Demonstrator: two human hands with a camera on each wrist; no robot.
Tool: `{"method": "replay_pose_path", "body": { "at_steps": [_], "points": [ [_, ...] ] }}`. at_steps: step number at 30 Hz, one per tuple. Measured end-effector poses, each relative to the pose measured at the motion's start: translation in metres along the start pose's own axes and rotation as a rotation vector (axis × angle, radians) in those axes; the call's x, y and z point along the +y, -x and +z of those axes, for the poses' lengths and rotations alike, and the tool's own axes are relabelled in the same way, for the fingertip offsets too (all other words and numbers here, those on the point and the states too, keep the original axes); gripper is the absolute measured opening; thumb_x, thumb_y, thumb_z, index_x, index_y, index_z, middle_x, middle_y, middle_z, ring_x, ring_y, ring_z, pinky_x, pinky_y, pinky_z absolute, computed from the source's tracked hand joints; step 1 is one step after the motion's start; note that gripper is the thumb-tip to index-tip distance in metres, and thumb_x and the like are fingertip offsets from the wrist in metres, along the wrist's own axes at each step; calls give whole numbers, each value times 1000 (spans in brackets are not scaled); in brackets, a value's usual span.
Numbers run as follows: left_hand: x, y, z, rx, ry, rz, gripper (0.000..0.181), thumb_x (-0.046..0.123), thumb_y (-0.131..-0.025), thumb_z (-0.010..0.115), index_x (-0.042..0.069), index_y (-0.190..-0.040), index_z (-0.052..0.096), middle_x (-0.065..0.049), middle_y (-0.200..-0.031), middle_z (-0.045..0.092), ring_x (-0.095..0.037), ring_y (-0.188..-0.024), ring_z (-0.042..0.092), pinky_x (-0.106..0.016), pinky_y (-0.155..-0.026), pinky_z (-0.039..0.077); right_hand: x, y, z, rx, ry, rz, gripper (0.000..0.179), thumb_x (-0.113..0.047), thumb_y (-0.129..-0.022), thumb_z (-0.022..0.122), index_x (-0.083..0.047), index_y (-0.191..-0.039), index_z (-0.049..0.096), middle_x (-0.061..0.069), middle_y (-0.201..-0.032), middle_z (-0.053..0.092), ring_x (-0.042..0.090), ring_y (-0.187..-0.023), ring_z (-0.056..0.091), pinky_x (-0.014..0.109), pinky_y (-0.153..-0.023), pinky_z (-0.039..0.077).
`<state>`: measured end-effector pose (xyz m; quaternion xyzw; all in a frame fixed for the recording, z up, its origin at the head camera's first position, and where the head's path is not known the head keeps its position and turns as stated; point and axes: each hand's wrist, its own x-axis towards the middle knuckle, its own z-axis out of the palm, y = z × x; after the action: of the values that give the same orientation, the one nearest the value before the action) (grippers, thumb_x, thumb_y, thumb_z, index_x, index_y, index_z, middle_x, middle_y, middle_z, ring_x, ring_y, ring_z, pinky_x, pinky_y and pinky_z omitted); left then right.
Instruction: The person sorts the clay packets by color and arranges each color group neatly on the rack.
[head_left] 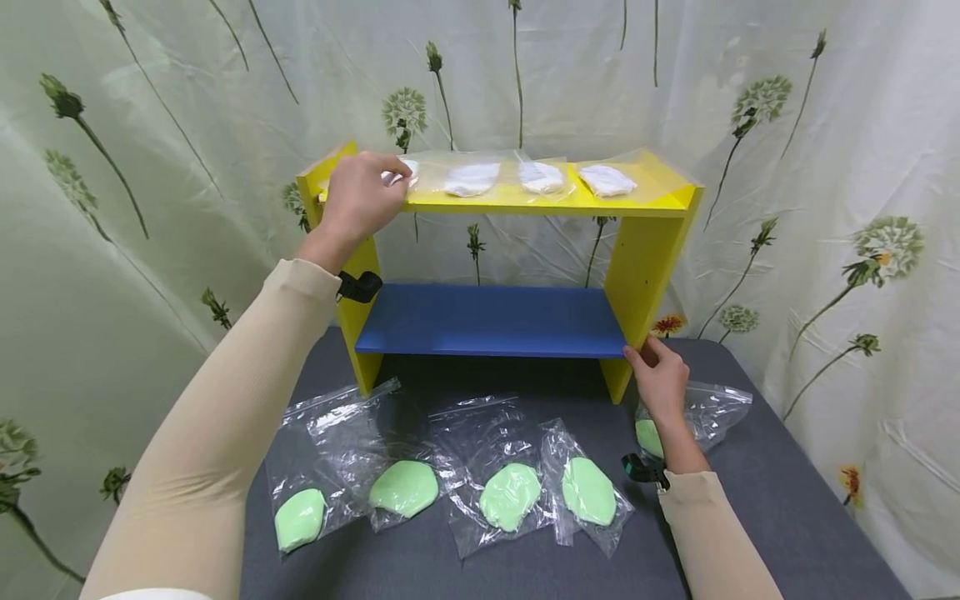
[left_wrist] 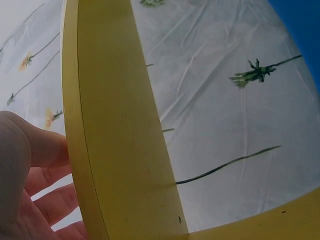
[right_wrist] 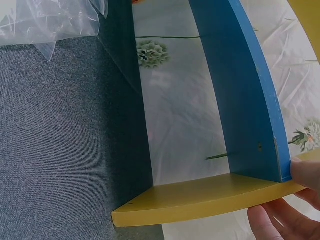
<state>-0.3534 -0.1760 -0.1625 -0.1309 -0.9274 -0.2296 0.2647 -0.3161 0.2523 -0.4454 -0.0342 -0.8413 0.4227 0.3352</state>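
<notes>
A yellow shelf unit with a blue lower board [head_left: 491, 321] stands on a dark table. My left hand [head_left: 363, 196] is at the left end of its top board, fingers bent at a clear bag of white material [head_left: 401, 170]. The left wrist view shows the thumb [left_wrist: 45, 145] by the yellow board's edge [left_wrist: 82, 140]; the fingertips' contact is partly hidden. With my right hand [head_left: 662, 379] I grip the right side panel [head_left: 637, 267] at the blue board's height. In the right wrist view, the thumb lies at the blue board's end and the fingers against the panel's outer face.
More bags of white material, such as this one [head_left: 471, 179], lie along the top board. Several clear zip bags with light green lumps, like this lump [head_left: 405, 489], lie on the table [head_left: 360, 571] in front. Another green bag [head_left: 712, 408] lies behind my right hand. A flowered curtain [head_left: 817, 192] hangs behind.
</notes>
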Motion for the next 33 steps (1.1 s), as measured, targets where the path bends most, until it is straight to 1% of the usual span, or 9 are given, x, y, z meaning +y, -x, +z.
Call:
{"method": "replay_pose_path", "body": {
  "at_steps": [7, 10, 13, 15, 17, 20, 25, 29, 33],
  "points": [
    [-3, 3, 1, 25, 33, 6, 31, 26, -91, 46, 17, -112, 67, 2, -116, 61, -17, -94, 58, -28, -65, 38, 0, 1, 0, -15, -9, 5, 38, -40, -81, 65, -24, -115, 64, -2, -94, 67, 12, -83, 61, 25, -63, 46],
    [-4, 8, -2, 38, 43, 2, 33, 26, -91, 45, 20, -117, 64, 7, -124, 55, -22, -68, 56, -27, -53, 35, 0, 2, -1, -21, -11, 10, 39, -40, -81, 65, -25, -116, 63, -2, -94, 66, 11, -83, 61, 24, -63, 46],
    [-4, 15, -7, 65, 50, 14, 34, 26, -92, 44, 24, -122, 60, 12, -128, 50, -29, -46, 41, -31, -41, 28, 1, 1, -1, -22, -12, 7, 39, -40, -81, 65, -24, -116, 64, -1, -94, 67, 12, -83, 61, 22, -62, 46],
    [-3, 20, -12, 91, 78, 29, 34, 27, -92, 45, 27, -122, 60, 14, -129, 49, -24, -60, 55, -28, -51, 38, 1, 1, -1, -22, -13, 7, 39, -40, -81, 65, -24, -116, 64, -1, -94, 67, 12, -83, 61, 21, -62, 46],
    [-3, 25, -16, 121, 108, 54, 33, 26, -91, 47, 27, -121, 60, 14, -129, 49, -14, -91, 60, -29, -70, 43, 0, 0, -1, -24, -16, 9, 39, -40, -81, 65, -24, -117, 63, -1, -94, 67, 12, -84, 61, 20, -62, 46],
    [-3, 35, -22, 167, 152, 89, 31, 23, -90, 50, 25, -117, 63, 11, -129, 50, -3, -126, 32, -30, -97, 32, -1, 0, -2, -26, -16, 15, 40, -40, -81, 65, -24, -118, 63, -2, -95, 66, 11, -84, 61, 21, -63, 46],
    [-6, 58, -29, 249, 168, 141, 28, 20, -87, 55, 21, -113, 67, 8, -125, 54, 0, -124, 35, -30, -92, 39, -1, -1, -3, -31, -15, 18, 41, -41, -81, 65, -24, -118, 63, -1, -96, 66, 12, -84, 61, 22, -63, 47],
    [-6, 80, -32, 240, 211, 157, 28, 19, -86, 59, 22, -113, 66, 11, -124, 54, -1, -121, 39, -30, -93, 38, 2, -1, -2, -36, -19, 10, 41, -43, -80, 65, -26, -118, 63, -2, -96, 67, 12, -84, 61, 21, -63, 47],
    [-7, 98, -28, 216, 212, 191, 29, 19, -86, 60, 25, -114, 65, 11, -124, 53, -5, -119, 42, -28, -67, 40, 4, 0, -2, -29, -28, 3, 41, -44, -80, 65, -27, -117, 63, -2, -96, 67, 11, -85, 61, 21, -63, 46]
  ]
}}
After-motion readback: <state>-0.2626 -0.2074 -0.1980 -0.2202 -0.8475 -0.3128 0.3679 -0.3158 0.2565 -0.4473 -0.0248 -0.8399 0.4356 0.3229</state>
